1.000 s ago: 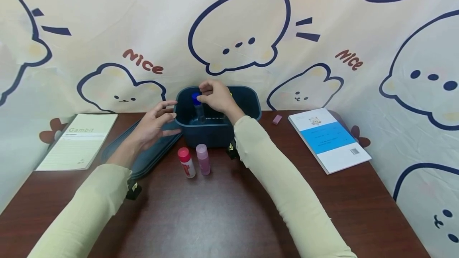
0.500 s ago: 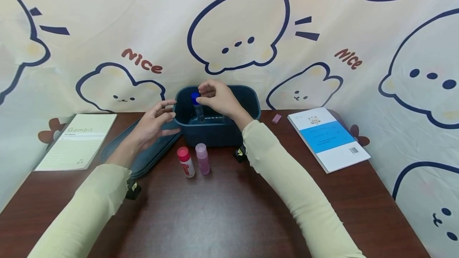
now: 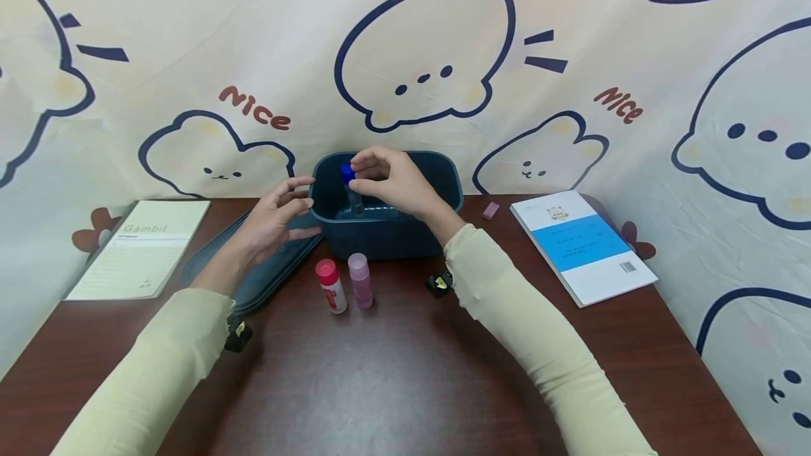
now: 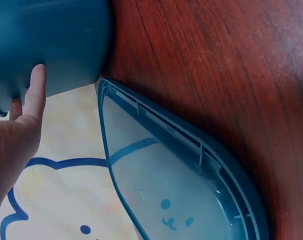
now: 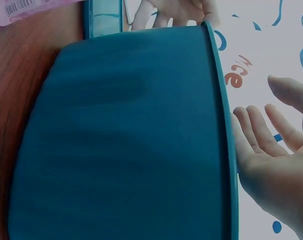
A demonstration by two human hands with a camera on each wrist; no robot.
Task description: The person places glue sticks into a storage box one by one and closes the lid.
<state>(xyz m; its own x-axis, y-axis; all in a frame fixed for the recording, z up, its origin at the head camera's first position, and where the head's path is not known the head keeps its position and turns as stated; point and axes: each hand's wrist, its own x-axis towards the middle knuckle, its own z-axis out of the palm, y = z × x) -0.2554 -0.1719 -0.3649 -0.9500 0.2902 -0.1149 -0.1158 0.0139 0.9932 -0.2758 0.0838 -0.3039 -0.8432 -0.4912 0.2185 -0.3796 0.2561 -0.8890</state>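
A dark blue bin (image 3: 380,241) stands against the back wall, also filling much of the right wrist view. Inside its left part a clear tube with a blue cap (image 3: 347,173) stands upright. Right beside that cap is my right hand (image 3: 400,181), its thumb and fingers spread apart; the right wrist view shows this hand (image 5: 276,175) above the rim with nothing held. My left hand (image 3: 272,220) has its fingers spread along the bin's left side. In front of the bin stand a red-capped glue stick (image 3: 332,287) and a pink tube (image 3: 360,281).
The bin's blue lid (image 4: 171,165) leans beside its left side. A pale notebook (image 3: 139,252) lies at left, a blue-and-white book (image 3: 579,248) at right. A small pink eraser (image 3: 491,210) lies behind, near the bin. A patterned cloth wall borders the table.
My right thumb and fingers have spread apart at the blue cap, and that wrist and forearm have shifted right. The blue-capped tube keeps its place in the bin. My left hand stays put.
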